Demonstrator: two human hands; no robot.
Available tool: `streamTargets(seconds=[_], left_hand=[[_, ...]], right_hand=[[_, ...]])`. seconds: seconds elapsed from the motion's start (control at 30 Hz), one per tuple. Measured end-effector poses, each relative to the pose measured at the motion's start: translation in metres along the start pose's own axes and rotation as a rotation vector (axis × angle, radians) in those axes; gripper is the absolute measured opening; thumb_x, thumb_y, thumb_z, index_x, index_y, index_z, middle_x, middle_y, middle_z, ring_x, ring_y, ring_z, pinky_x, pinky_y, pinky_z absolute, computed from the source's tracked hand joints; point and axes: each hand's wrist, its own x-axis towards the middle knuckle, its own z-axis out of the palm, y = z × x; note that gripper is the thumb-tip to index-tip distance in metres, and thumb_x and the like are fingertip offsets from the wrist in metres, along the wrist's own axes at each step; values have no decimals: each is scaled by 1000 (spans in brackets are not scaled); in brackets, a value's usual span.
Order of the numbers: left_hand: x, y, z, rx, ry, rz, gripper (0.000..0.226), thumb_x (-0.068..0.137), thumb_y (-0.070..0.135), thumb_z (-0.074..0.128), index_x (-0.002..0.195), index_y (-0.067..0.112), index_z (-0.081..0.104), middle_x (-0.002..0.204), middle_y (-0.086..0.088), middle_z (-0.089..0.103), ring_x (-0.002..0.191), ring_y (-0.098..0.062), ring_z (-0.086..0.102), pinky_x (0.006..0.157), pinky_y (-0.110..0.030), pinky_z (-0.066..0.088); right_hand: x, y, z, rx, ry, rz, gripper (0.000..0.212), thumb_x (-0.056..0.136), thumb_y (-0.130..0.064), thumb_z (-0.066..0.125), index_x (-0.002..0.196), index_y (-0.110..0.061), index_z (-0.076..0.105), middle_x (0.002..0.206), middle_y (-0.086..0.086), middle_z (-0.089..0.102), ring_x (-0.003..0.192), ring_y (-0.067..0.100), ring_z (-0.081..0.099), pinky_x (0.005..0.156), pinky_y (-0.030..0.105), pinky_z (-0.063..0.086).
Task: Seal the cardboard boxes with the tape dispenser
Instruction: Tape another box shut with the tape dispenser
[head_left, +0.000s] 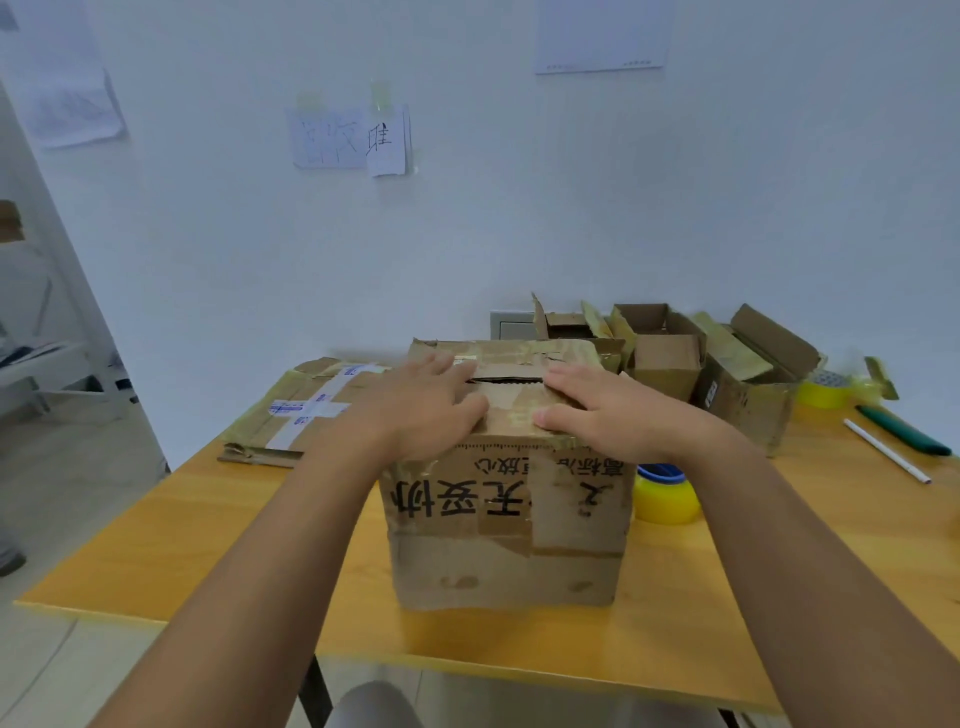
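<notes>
Stood at the middle of the wooden table (208, 545): one worn cardboard box (509, 525), flaps folded down, a dark gap left between them. Rested flat on those flaps, fingers straight and gripping nothing: left hand (426, 405) and right hand (608, 410). Sat just right of the box, beneath the right forearm: one yellow tape roll (667, 493); a second (826, 392) farther back. Counted behind: three open boxes (667, 345), contents unseen. Lay to the left: one flattened box (306, 405).
</notes>
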Motion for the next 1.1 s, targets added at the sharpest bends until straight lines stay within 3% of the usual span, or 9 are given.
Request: streamTargets(seconds=[0.13, 0.33, 0.43, 0.53, 0.63, 0.7, 0.77, 0.9, 1.1], left_hand=[[-1, 7, -1, -18, -1, -2, 53, 97, 50, 22, 138, 28, 47, 141, 4, 46, 132, -21, 42, 97, -38, 36], [-1, 20, 2, -6, -33, -10, 65, 90, 59, 16, 153, 45, 20, 165, 9, 16, 150, -17, 17, 118, -44, 22], [1, 16, 2, -7, -18, 6, 56, 97, 57, 21, 152, 47, 24, 164, 9, 19, 150, -15, 18, 117, -44, 22], [3, 16, 4, -12, -13, 8, 55, 98, 58, 21, 152, 47, 25, 164, 9, 19, 149, -15, 18, 117, -46, 22], [3, 16, 4, -14, -10, 0, 57, 96, 59, 20, 152, 48, 24, 164, 10, 19, 149, -15, 17, 116, -45, 22], [3, 15, 4, -18, -10, -14, 54, 98, 58, 21, 151, 49, 24, 163, 10, 20, 149, -15, 18, 115, -45, 21], [3, 15, 4, -22, -15, -21, 53, 99, 59, 22, 151, 50, 23, 163, 11, 20, 149, -16, 19, 115, -46, 21], [5, 15, 4, -32, -31, -30, 54, 99, 60, 21, 151, 50, 23, 163, 10, 20, 149, -17, 19, 116, -47, 20], [6, 15, 4, -40, -42, -45, 57, 97, 62, 22, 152, 49, 19, 163, 9, 19, 148, -18, 20, 116, -47, 20]], right_hand=[[0, 3, 5, -38, 13, 25, 77, 98, -66, 34, 160, -27, 12, 167, -12, 3, 152, 8, -1, 124, 51, 4], [3, 5, 8, 19, 59, 13, 79, 96, -66, 38, 159, -22, 18, 165, -10, 17, 153, 12, 8, 120, 40, 15], [-3, 14, 14, 480, 155, -48, 66, 98, -65, 38, 150, -25, 42, 145, -19, 45, 142, 10, 36, 110, 25, 30], [-6, 42, 26, 901, 464, 59, 50, 100, -58, 37, 136, -32, 58, 122, -33, 60, 115, 0, 52, 86, 14, 41], [2, 89, 56, 636, 588, 319, 36, 102, -36, 43, 125, -17, 63, 124, -3, 64, 100, 11, 55, 82, 32, 45], [7, 115, 86, 451, 414, 432, 30, 99, -31, 50, 117, -11, 63, 114, 8, 66, 90, 19, 59, 79, 40, 50], [6, 132, 110, 264, 219, 480, 39, 96, -41, 54, 122, -13, 60, 117, 8, 65, 102, 24, 60, 89, 44, 51], [12, 145, 134, -60, 181, 511, 62, 87, -66, 58, 134, -25, 52, 134, -1, 56, 130, 22, 46, 115, 51, 26], [26, 136, 143, -142, 164, 586, 71, 85, -72, 55, 136, -25, 47, 139, 3, 51, 141, 28, 33, 115, 66, 1]])
